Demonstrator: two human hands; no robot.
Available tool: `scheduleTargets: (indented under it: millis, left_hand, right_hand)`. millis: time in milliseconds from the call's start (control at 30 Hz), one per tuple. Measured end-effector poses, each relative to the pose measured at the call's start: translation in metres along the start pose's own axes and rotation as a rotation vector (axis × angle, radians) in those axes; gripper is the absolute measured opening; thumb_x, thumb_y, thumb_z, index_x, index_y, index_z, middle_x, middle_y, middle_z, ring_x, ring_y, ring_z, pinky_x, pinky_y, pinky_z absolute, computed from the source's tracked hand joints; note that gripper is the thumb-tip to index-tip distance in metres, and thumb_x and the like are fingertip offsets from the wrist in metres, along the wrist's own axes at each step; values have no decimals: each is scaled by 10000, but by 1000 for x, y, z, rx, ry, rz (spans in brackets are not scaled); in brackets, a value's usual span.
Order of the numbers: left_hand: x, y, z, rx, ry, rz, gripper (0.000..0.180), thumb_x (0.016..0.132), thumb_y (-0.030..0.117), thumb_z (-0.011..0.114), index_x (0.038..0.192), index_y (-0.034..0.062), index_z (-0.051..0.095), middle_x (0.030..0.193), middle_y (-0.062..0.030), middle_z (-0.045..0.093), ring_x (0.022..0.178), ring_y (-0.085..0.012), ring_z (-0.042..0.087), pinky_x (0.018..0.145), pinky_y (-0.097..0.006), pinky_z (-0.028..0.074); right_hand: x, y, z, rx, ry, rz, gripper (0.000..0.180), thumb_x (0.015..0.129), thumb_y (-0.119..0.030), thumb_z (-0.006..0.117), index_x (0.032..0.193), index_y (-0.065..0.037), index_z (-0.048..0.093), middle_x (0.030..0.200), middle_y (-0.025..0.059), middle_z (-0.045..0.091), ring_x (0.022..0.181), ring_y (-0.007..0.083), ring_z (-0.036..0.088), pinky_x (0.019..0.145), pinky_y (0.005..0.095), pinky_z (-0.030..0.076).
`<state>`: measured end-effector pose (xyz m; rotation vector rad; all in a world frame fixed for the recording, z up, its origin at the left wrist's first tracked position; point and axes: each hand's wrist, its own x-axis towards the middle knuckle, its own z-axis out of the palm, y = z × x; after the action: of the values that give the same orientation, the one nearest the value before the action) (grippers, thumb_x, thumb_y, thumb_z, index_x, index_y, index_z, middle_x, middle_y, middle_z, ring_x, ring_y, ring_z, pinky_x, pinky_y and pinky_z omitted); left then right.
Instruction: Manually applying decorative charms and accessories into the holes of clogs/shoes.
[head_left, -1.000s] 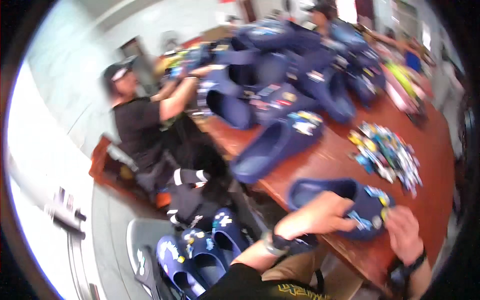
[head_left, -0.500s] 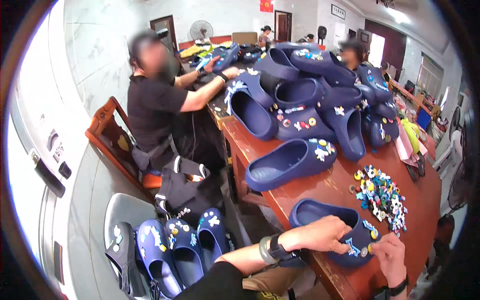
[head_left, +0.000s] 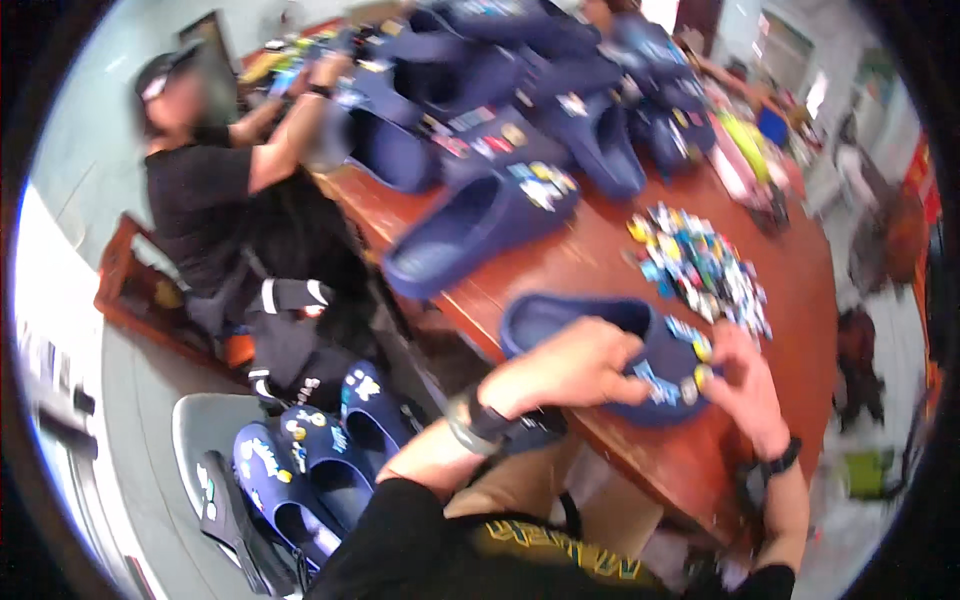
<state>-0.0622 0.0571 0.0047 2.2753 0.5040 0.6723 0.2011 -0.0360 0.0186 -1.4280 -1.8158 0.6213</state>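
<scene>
A dark blue foam clog [head_left: 600, 345] lay on the reddish-brown wooden counter [head_left: 800, 330], at its near edge. The left hand [head_left: 570, 365] gripped the clog's side, fingers curled over it. The right hand [head_left: 740, 385] pinched a small yellow charm [head_left: 703, 376] at the clog's toe. Beyond the clog sat a heap of small colourful charms [head_left: 700, 265].
</scene>
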Motion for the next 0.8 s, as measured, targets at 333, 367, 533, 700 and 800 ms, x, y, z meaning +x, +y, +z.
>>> scheduleTargets:
  millis: [333, 367, 533, 700, 800]
  left_hand:
    - [5, 9, -1, -104, 5, -91, 316, 816, 269, 698, 954, -14, 671, 757, -202, 656, 694, -233, 687, 673, -339, 512]
    - [9, 6, 0, -166, -44, -133, 312, 820, 268, 702, 953, -13, 673, 763, -198, 660, 697, -232, 689, 669, -343, 510]
    - [-2, 31, 0, -191, -112, -293, 299, 819, 263, 726, 940, -7, 681, 703, -171, 657, 610, -221, 650, 610, -344, 491]
    - [-4, 25, 1, -220, -74, -275, 317, 812, 273, 723, 939, -13, 676, 721, -186, 657, 621, -247, 638, 633, -356, 489]
    - [-5, 20, -3, -158, -16, -208, 373, 809, 309, 702, 922, -42, 648, 726, -224, 634, 668, -350, 638, 629, -399, 473]
  right_hand:
    - [1, 11, 9, 252, -24, 120, 620, 814, -222, 723, 1319, -23, 424, 1228, 84, 512, 1185, 175, 468, 1035, 341, 382]
    - [-2, 16, 12, 253, -19, 186, 618, 823, -250, 720, 1317, -32, 421, 1222, 101, 524, 1165, 183, 489, 1029, 342, 386]
    - [-17, 0, 11, 256, 13, 193, 588, 864, -286, 682, 1315, -20, 415, 1209, 133, 537, 1149, 208, 512, 982, 347, 414]
    - [-18, 5, 14, 244, -16, 156, 551, 891, -276, 649, 1331, -40, 415, 1262, 116, 494, 1194, 182, 453, 1023, 321, 371]
    - [-11, -4, 21, 466, -17, 197, 531, 900, -266, 631, 1340, -57, 420, 1266, 78, 486, 1199, 177, 448, 1044, 324, 351]
